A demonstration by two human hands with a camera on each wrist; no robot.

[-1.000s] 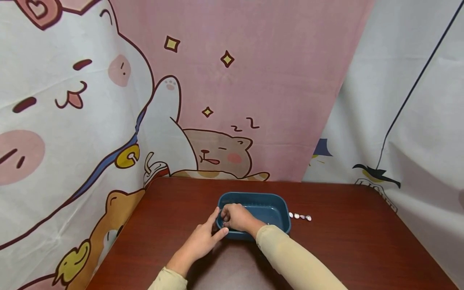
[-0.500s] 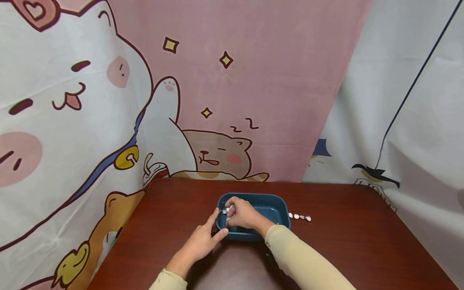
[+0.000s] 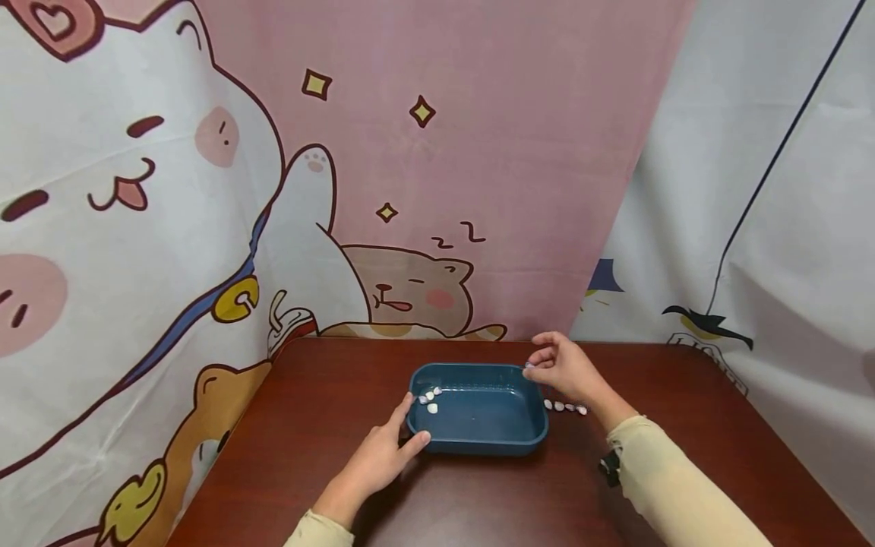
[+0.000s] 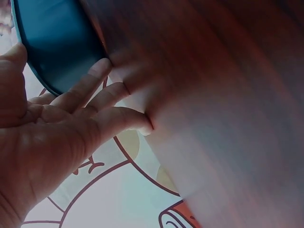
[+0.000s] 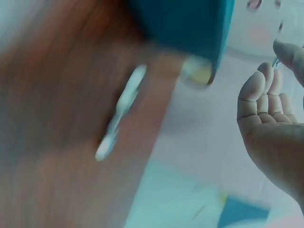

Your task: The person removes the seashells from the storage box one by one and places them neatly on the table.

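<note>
A blue rectangular plastic basin (image 3: 481, 416) stands on the table, with several small whitish stones (image 3: 432, 409) inside at its left end. My left hand (image 3: 379, 454) rests at the basin's left front corner, thumb on the front rim and forefinger on the left side. In the left wrist view its other fingers reach down to the tabletop. Above the basin's back right corner, my right hand (image 3: 570, 376) pinches a small pale purplish stone (image 3: 529, 365) between thumb and fingertips. Right of the basin lies a short row of similar stones (image 3: 570, 409), blurred in the right wrist view.
The dark red-brown wooden table (image 3: 656, 448) runs back to a cartoon-printed cloth (image 3: 519, 190). That cloth also hangs along the left and right sides. A dark device (image 3: 610, 466) sits at the right wrist.
My right hand has come out of the basin's left end with a stone and moved right, to over the back right corner. The left hand stays on the basin.
</note>
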